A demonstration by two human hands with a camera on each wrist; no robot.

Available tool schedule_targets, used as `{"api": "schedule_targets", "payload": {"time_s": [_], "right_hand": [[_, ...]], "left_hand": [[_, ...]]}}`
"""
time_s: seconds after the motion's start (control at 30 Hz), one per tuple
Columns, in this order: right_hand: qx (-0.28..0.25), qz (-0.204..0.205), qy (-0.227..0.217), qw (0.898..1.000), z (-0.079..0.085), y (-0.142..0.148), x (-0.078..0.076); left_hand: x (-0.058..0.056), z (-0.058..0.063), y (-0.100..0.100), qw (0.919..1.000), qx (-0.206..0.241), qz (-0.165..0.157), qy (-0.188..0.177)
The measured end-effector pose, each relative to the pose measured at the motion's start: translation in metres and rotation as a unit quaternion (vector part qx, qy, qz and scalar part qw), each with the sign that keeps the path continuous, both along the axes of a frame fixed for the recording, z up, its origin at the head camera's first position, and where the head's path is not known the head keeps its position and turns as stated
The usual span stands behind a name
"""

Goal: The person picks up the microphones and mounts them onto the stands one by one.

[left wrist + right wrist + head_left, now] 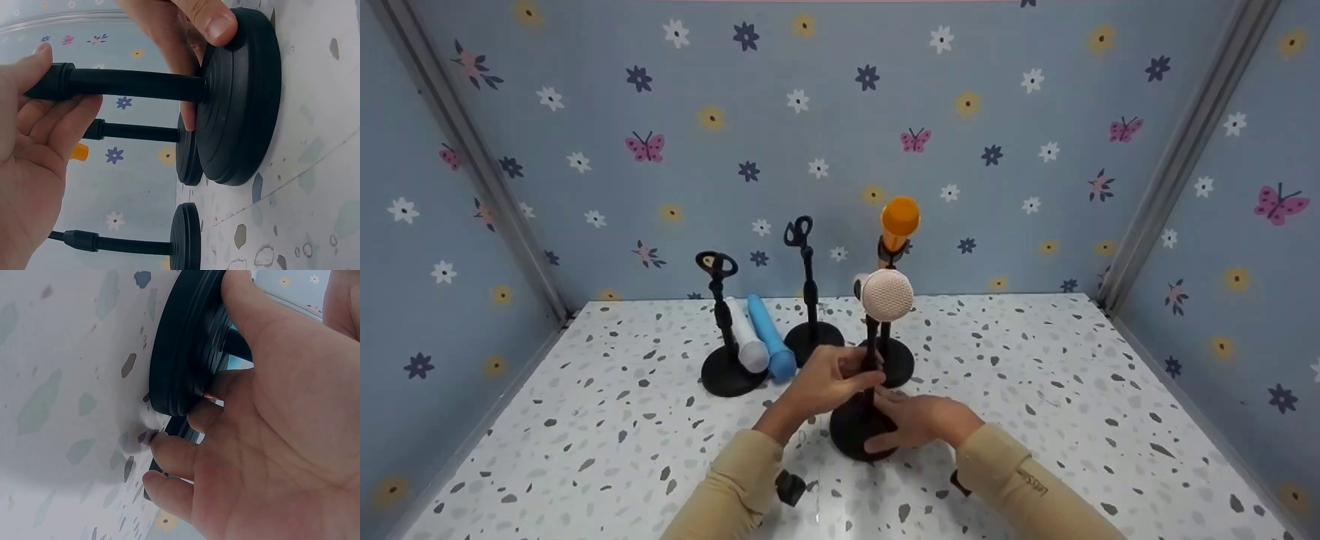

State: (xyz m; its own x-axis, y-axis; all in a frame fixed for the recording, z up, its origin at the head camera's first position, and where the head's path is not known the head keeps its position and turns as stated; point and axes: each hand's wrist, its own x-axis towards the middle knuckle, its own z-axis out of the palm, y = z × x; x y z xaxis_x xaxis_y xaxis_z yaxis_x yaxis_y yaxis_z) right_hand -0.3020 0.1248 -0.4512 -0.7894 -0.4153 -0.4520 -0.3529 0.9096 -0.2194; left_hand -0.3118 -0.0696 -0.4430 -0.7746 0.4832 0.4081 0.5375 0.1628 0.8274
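A black microphone stand [849, 429] stands at the front centre, bearing a pale pinkish microphone [889, 295] with its round head facing me. My left hand [826, 381] grips its pole; in the left wrist view, thumb and fingers close round the pole's collar [52, 81]. Low down, my right hand [924, 420] holds the round base [183, 349], its thumb on one side and its fingers on the other. Just behind, an orange microphone [900, 216] sits in another black stand [901, 364], partly hidden by the front one.
To the left, two black stands with bare clips, a nearer one [727, 375] and a farther one [810, 337], stand on the speckled table [585, 450]. Between them lie a white microphone [751, 351] and a blue microphone [771, 337]. Flowered panels [840, 97] enclose the table.
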Motion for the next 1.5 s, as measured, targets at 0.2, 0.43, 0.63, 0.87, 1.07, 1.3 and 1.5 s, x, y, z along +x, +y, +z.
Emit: {"api": "schedule_targets", "payload": {"time_s": [0.2,0.43,0.63,0.87,1.07,1.3,1.5], "right_hand": [[0.001,0.004,0.003,1.0,-0.001,0.0,0.0],[0.0,0.013,0.007,1.0,0.0,-0.001,-0.001],[-0.002,0.019,0.007,1.0,0.0,-0.002,0.0],[-0.01,0.004,0.008,1.0,0.0,-0.003,0.001],[-0.025,0.006,0.011,1.0,-0.001,0.0,0.001],[-0.03,-0.004,0.01,0.999,-0.001,0.001,0.002],[-0.03,0.0,0.009,1.0,-0.001,0.001,0.001]], "left_hand": [[0.003,-0.002,0.001,0.9998,0.003,0.017,0.006],[0.007,0.0,0.0,0.9981,-0.038,0.029,0.037],[0.013,0.006,-0.004,0.9958,-0.078,0.031,0.038],[0.017,0.007,-0.012,0.9856,-0.155,0.047,0.048],[0.023,0.001,-0.022,0.9673,-0.25,0.036,0.022],[0.03,-0.014,-0.026,0.9379,-0.344,0.018,-0.037],[0.034,-0.021,-0.025,0.9101,-0.41,0.039,-0.047]]}}
